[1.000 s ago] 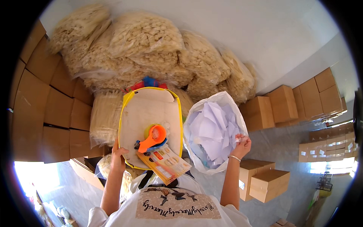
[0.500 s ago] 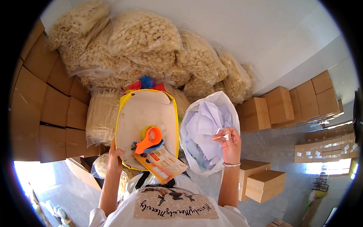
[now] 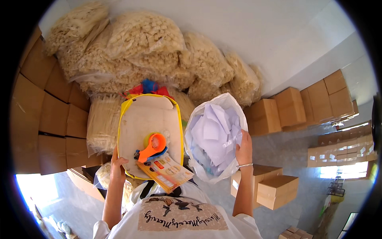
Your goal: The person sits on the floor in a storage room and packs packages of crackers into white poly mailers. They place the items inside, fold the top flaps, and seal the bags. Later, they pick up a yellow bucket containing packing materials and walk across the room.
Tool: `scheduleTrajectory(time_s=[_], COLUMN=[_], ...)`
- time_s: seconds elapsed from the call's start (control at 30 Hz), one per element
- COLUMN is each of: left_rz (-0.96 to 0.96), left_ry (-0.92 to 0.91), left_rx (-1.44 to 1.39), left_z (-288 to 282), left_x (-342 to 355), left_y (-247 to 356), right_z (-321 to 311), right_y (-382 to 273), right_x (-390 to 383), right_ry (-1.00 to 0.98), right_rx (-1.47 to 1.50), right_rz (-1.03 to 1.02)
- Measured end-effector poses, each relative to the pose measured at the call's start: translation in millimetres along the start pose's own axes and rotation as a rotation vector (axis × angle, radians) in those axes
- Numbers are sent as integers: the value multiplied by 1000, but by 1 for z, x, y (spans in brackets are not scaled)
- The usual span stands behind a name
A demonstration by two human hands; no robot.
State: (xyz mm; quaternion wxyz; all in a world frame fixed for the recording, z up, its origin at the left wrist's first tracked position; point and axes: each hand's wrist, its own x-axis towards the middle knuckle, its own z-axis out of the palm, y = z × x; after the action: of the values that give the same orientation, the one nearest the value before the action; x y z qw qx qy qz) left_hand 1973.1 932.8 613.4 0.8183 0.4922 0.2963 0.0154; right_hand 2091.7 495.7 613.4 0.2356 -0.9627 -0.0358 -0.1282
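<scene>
My left hand (image 3: 117,166) grips the lower left edge of a yellow-rimmed tray (image 3: 131,115) with a pale, scuffed bottom. Inside it lie an orange scoop (image 3: 152,148), some small blue and yellow pieces partly hidden beneath it, and an orange-and-white printed packet (image 3: 169,173) that overhangs the near rim. To the right is a white plastic bag (image 3: 192,155) full of crumpled white paper sheets (image 3: 213,123). My right hand (image 3: 244,150), with a bangle at the wrist, closes on the bag's right rim; its fingertips are partly hidden.
Clear sacks of pale, strip-like pieces (image 3: 145,34) are heaped against the far wall. Cardboard boxes (image 3: 28,103) are stacked high on the left. More cartons (image 3: 260,117) line the right wall, and two boxes (image 3: 277,191) sit on the floor near my right arm.
My right hand has come down from above the paper to the bag's right rim. The small clear piece in its fingers no longer shows there. My left hand keeps its hold on the tray.
</scene>
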Motion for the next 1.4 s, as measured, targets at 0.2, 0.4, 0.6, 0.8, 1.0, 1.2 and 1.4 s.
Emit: scheduleTrajectory(time_s=[0.2,0.4,0.6,0.8,1.0,1.2,1.4], left_rz=[10,-6,1,6,-29,-42,-64], left_ry=[10,14,19,22,42,38,-11], left_rx=[3,0,24,0,-11,-30,-22], left_z=[-3,-1,2,8,16,19,29], left_x=[-1,-3,-4,-6,-11,-16,-24], left_y=[-2,-3,-4,-3,0,-6,-4], right_z=[-30,2,37,62,82,104,112], right_y=[-34,-35,-35,-61,-123,-155,-164], right_x=[20,10,-13,-36,-55,-67,-66], right_ry=[-547,-253,-280,-513,-698,-696,-524], right_rx=[730,-34,323,457,643,505,-50], right_rz=[142,-163,-153,-66,-162,-447,-90])
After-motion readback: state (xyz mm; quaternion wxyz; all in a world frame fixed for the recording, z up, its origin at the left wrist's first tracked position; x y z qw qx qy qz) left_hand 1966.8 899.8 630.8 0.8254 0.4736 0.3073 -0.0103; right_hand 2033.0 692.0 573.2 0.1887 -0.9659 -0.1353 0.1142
